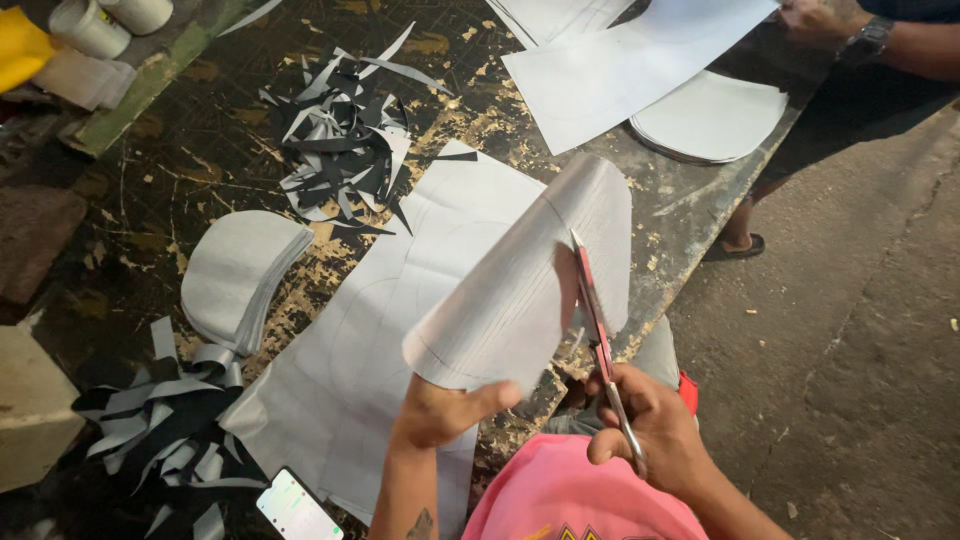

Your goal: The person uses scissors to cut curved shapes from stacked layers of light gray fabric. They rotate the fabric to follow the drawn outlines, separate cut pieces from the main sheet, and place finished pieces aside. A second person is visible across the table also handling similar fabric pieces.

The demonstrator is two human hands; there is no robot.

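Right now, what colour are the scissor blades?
Red, on the scissors in the right hand; head view shows it.

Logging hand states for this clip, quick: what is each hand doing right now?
Left hand: closed on the lifted grey sheet, pinching its lower edge.
Right hand: closed in the handles of the scissors, blades at the sheet.

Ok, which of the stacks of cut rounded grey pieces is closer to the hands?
The stack on the left, beside the marked sheet. The other stack lies at the table's far end, partly under a large sheet by another person's arm.
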